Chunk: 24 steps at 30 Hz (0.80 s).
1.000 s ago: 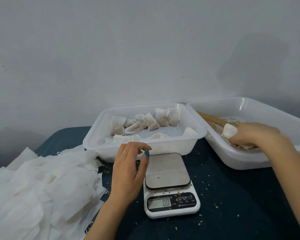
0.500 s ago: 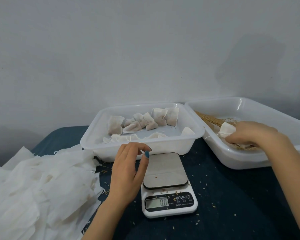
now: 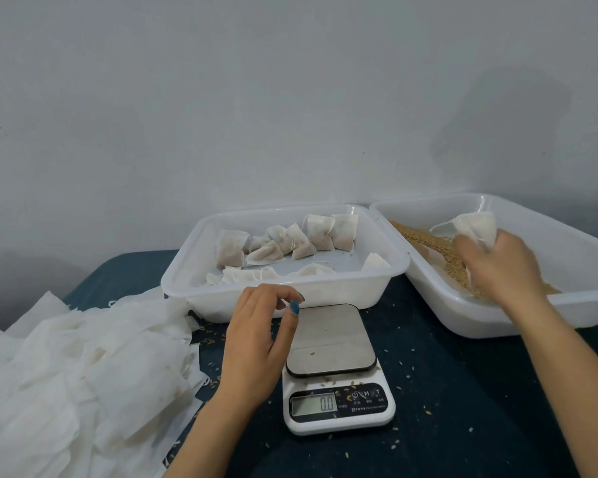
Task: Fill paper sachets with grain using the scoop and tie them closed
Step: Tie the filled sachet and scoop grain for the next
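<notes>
R hand [image 3: 497, 267] lifted sachet [image 3: 477, 227] over grain [image 3: 425, 241], gripping it; L hand [image 3: 256, 343] loose, empty.

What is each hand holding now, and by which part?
The right hand grips a paper sachet by its lower end; the left hand holds nothing.

The right hand [image 3: 497, 270] is smeared by motion where it grips a sachet [image 3: 477, 229]. It hides the sachet's lower part and some of the grain [image 3: 428, 243]. The right tray [image 3: 567, 315] and the pile of empty sachets [image 3: 66, 367] run past the frame edges. The scale [image 3: 339, 405] has button labels too small to read.
</notes>
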### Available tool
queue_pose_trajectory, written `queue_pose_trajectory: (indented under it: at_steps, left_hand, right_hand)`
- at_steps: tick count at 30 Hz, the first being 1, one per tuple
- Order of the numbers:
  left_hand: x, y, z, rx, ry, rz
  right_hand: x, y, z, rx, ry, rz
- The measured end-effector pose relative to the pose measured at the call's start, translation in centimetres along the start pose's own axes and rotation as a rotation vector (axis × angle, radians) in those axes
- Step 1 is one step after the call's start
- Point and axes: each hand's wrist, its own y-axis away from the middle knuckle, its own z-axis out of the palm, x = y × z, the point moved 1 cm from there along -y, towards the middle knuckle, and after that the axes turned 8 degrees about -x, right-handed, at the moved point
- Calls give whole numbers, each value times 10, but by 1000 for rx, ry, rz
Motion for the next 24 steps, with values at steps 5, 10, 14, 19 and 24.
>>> queue_pose_trajectory:
  at_steps: [5,10,14,19,24]
  left_hand:
    - [0,0,0,-7,12,-6]
    - [5,2,1,-67,101,-40]
    - [18,3,2,-130,246,-66]
    - [34,1,13,-213,265,-152]
    - [29,-2,16,-179,319,-192]
  right_hand:
    - [-30,34,38,58,-456,-123]
    - [-46,70,79,-131,-622,-255]
    - [-45,95,104,-255,-451,-317]
    - [-44,107,115,-287,50,-489]
    - [-46,110,118,-303,25,-478]
